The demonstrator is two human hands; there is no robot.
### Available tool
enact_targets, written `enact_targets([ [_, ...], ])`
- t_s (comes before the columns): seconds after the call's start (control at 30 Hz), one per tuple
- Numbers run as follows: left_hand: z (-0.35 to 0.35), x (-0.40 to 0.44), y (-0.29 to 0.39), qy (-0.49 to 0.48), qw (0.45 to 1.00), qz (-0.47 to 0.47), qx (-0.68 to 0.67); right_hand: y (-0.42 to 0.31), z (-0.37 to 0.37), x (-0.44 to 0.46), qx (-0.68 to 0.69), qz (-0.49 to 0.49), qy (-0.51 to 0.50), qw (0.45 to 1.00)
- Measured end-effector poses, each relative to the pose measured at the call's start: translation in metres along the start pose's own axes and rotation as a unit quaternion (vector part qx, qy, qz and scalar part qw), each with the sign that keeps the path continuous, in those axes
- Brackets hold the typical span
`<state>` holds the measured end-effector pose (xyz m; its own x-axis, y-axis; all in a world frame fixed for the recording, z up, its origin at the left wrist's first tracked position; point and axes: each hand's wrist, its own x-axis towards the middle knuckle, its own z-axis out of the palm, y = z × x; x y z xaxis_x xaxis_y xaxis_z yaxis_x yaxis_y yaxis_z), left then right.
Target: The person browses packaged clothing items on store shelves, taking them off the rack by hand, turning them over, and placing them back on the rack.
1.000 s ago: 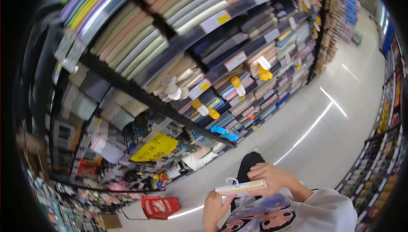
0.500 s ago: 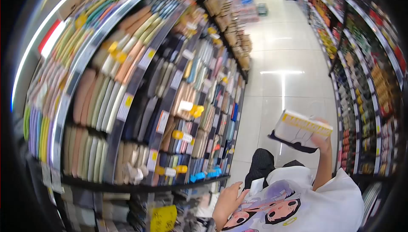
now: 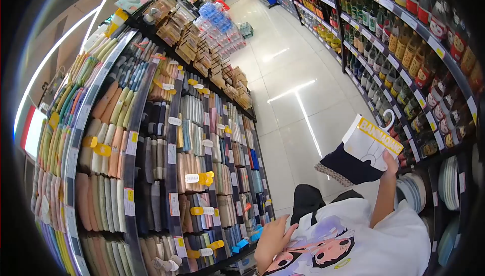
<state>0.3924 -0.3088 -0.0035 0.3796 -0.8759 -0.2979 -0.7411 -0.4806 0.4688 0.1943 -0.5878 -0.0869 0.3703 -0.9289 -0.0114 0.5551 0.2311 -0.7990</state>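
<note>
My right hand (image 3: 388,166) grips a pack of socks (image 3: 359,162) by the edge of its card. The folded dark navy fabric shows a checked beige part at its lower left end. Around its top is a white card (image 3: 371,133) with a yellow band lettered "BANMAOQIANG" and a white plastic hook. My left hand (image 3: 273,241) is in front of my white printed T-shirt, fingers apart and holding nothing. Nearest to it are the lower shelves of folded cloths (image 3: 207,243) on the left.
On the left stands a tall rack of folded towels (image 3: 106,200) with yellow tags. Bottles (image 3: 409,48) line the right-hand shelves, with striped plates (image 3: 448,184) below them. A tiled aisle (image 3: 283,84) runs between. Wrapped bottle packs (image 3: 220,26) are stacked at the far end.
My view has swung, so the shelves look tilted differently and more of the right-hand bottles shows. The sock pack has turned, with more dark fabric in view. My left hand stays near my shirt.
</note>
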Motion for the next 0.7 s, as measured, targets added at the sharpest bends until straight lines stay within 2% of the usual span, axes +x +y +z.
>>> enact_targets([
  [0.07, -0.004, 0.002, 0.004, 0.006, 1.0, 0.002, 0.006, 0.006, -0.001, 0.0, 0.003, -0.052, 0.045, 0.998],
  [0.1, -0.003, -0.001, 0.007, 0.01, 1.0, -0.002, 0.016, 0.019, -0.025, 0.003, -0.002, -0.042, 0.014, 0.999],
  [0.13, 0.001, -0.004, 0.007, 0.043, 0.999, -0.033, -0.001, 0.042, -0.065, 0.014, 0.044, -0.014, 0.039, 0.998],
  [0.17, 0.007, -0.006, 0.004, 0.084, 0.996, -0.001, -0.003, 0.063, -0.081, 0.029, 0.087, 0.024, 0.054, 0.994],
  [0.2, 0.013, -0.011, 0.001, 0.13, 0.991, 0.025, 0.0, 0.065, -0.072, 0.035, 0.111, 0.051, 0.018, 0.992],
  [0.23, 0.02, -0.018, 0.0, 0.142, 0.99, -0.01, 0.005, 0.053, -0.059, 0.042, 0.132, 0.081, -0.014, 0.988],
  [0.27, 0.026, -0.03, 0.001, 0.188, 0.98, -0.057, -0.012, 0.042, -0.026, 0.047, 0.095, 0.051, -0.064, 0.992],
  [0.3, 0.033, -0.042, 0.0, 0.195, 0.977, -0.09, -0.01, 0.024, 0.038, 0.039, 0.052, 0.066, 0.04, 0.996],
  [0.33, 0.039, -0.053, -0.001, 0.2, 0.972, -0.122, -0.013, 0.027, 0.052, 0.044, 0.012, 0.104, -0.026, 0.994],
  [0.37, 0.042, -0.068, -0.001, 0.166, 0.967, -0.188, -0.048, 0.041, 0.057, 0.059, 0.045, 0.132, -0.183, 0.973],
  [0.4, 0.055, -0.084, -0.004, 0.189, 0.951, -0.238, -0.063, 0.066, 0.071, 0.072, 0.015, 0.126, -0.097, 0.987],
  [0.43, 0.069, -0.1, -0.005, 0.204, 0.928, -0.3, -0.082, 0.069, 0.119, 0.05, -0.097, 0.049, -0.127, 0.986],
  [0.47, 0.082, -0.116, -0.005, 0.212, 0.904, -0.356, -0.1, 0.079, 0.127, 0.054, 0.059, 0.181, -0.313, 0.93],
  [0.5, 0.095, -0.132, 0.012, 0.219, 0.875, -0.418, -0.103, 0.111, 0.122, 0.07, -0.021, -0.12, -0.421, 0.899],
  [0.53, 0.11, -0.151, 0.01, 0.22, 0.847, -0.471, -0.115, 0.158, 0.132, 0.075, -0.082, -0.419, -0.477, 0.768],
  [0.6, 0.122, -0.181, 0.035, 0.2, 0.778, -0.577, -0.149, 0.181, 0.181, 0.042, -0.046, -0.463, -0.533, 0.706],
  [0.63, 0.127, -0.194, 0.047, 0.213, 0.761, -0.592, -0.158, 0.182, 0.202, 0.016, -0.026, -0.457, -0.549, 0.7],
  [0.67, 0.131, -0.205, 0.06, 0.231, 0.717, -0.631, -0.185, 0.178, 0.221, -0.012, -0.064, -0.101, -0.561, 0.819],
  [0.7, 0.134, -0.213, 0.073, 0.248, 0.671, -0.665, -0.213, 0.172, 0.235, -0.035, -0.111, 0.267, -0.5, 0.816],
])
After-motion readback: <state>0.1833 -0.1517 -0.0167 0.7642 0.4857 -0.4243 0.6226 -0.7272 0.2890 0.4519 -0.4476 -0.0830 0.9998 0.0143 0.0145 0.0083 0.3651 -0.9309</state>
